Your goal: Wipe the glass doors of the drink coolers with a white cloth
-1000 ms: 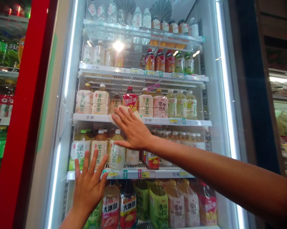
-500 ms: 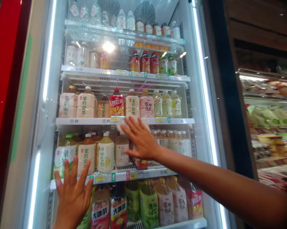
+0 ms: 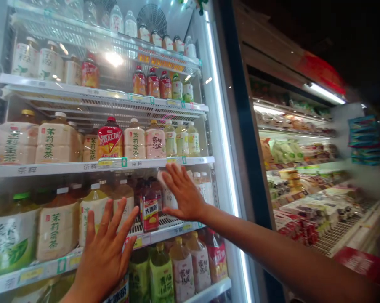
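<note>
My left hand (image 3: 106, 248) is spread open at the lower left, fingers apart, in front of the glass door of a lit drinks cooler. It holds nothing. My right hand (image 3: 186, 193) lies flat in front of the glass at mid height, over a white cloth (image 3: 161, 180) that is mostly hidden beneath it; pale edges show by the fingers. Behind the glass, near the right hand, stands a dark red bottle of iced tea (image 3: 150, 206). A green-capped tea bottle (image 3: 14, 235) stands left of the left hand.
Shelves (image 3: 164, 162) of bottled drinks fill the cooler. A bright light strip (image 3: 223, 139) runs along its right side, beside a dark frame (image 3: 245, 139). Farther right, an open chilled display (image 3: 331, 231) holds packaged goods.
The view has swung right, showing more of the chilled display. Across the glass, both hands are now farther right relative to the bottles, with the white cloth still under the right one.
</note>
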`<state>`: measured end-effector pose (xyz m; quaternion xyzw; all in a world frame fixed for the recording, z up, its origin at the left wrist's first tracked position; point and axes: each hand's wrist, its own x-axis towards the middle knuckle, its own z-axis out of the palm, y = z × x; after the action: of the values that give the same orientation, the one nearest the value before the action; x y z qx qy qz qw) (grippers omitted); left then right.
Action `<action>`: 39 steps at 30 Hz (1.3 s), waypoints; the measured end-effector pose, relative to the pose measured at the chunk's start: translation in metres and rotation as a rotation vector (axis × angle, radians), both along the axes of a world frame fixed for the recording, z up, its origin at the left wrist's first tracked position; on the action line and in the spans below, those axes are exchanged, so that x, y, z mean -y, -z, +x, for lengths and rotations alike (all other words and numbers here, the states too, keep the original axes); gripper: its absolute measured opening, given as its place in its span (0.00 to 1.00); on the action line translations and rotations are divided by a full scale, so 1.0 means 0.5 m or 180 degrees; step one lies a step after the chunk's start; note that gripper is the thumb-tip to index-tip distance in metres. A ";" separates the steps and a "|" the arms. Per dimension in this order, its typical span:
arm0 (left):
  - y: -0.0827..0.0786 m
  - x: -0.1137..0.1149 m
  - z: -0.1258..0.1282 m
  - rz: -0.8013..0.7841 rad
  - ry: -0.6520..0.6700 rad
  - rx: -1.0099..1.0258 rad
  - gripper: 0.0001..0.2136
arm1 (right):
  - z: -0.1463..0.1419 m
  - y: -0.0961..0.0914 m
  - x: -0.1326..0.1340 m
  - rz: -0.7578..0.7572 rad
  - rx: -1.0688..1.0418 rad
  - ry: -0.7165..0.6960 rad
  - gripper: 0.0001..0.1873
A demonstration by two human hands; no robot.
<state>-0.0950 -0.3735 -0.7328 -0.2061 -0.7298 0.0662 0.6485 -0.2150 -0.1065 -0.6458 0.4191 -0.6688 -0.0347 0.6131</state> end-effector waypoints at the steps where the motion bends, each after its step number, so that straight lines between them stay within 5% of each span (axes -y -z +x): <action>1: -0.014 -0.018 -0.010 -0.0093 -0.0001 -0.0027 0.31 | -0.005 0.014 -0.016 0.0391 -0.0030 -0.0021 0.56; 3: -0.044 -0.053 -0.028 -0.0280 -0.0011 -0.0101 0.31 | -0.025 0.016 -0.064 0.0654 -0.0056 0.0036 0.55; 4: -0.059 -0.069 -0.035 -0.0364 -0.0022 -0.0146 0.31 | -0.041 0.006 -0.093 0.0406 -0.0051 0.0107 0.53; 7: -0.104 -0.109 -0.051 -0.0553 -0.0086 -0.0242 0.32 | -0.080 -0.025 -0.158 -0.1190 0.0009 0.0334 0.44; 9: -0.131 -0.134 -0.058 -0.0618 -0.0138 -0.0256 0.32 | -0.084 -0.017 -0.165 -0.1694 0.0071 0.0367 0.42; 13: -0.171 -0.176 -0.078 -0.0737 -0.0180 -0.0291 0.30 | -0.059 0.032 -0.142 -0.0284 0.0077 0.0148 0.52; 15: -0.188 -0.187 -0.091 -0.0803 -0.0163 -0.0284 0.30 | -0.062 0.014 -0.150 0.0142 0.0041 0.0151 0.53; 20: -0.235 -0.179 -0.109 -0.0791 -0.0167 -0.0106 0.28 | -0.091 -0.105 -0.179 -0.1277 0.0088 0.0544 0.47; 22: -0.254 -0.165 -0.110 -0.0742 -0.0237 -0.0082 0.28 | -0.079 -0.110 -0.161 -0.1047 0.0026 0.0509 0.49; 25: -0.270 -0.141 -0.107 -0.0696 -0.0258 -0.0120 0.27 | -0.058 -0.101 -0.135 -0.0029 -0.0027 0.0376 0.54; 27: -0.273 -0.125 -0.104 -0.0719 -0.0259 -0.0206 0.27 | -0.061 -0.126 -0.136 0.0041 -0.0004 0.0388 0.52; 30: -0.267 -0.106 -0.094 -0.0738 -0.0417 -0.0263 0.27 | -0.080 -0.192 -0.141 -0.1053 0.0195 0.0462 0.47; 32: -0.261 -0.095 -0.084 -0.0703 -0.0549 -0.0215 0.27 | -0.076 -0.202 -0.123 -0.1479 0.0267 0.0470 0.46; 34: -0.254 -0.083 -0.075 -0.0674 -0.0595 -0.0206 0.28 | -0.051 -0.170 -0.085 -0.1044 0.0140 0.0398 0.50; 37: -0.246 -0.064 -0.066 -0.0716 -0.0567 -0.0269 0.28 | -0.005 -0.114 -0.028 0.0321 -0.0163 0.0221 0.56; 39: -0.244 -0.050 -0.062 -0.0734 -0.0542 -0.0298 0.29 | 0.008 -0.124 -0.007 0.0702 -0.0269 0.0235 0.56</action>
<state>-0.1258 -0.3484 -0.6107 -0.2133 -0.7011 0.2138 0.6460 -0.2112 -0.1030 -0.5837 0.4573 -0.6495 -0.1482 0.5891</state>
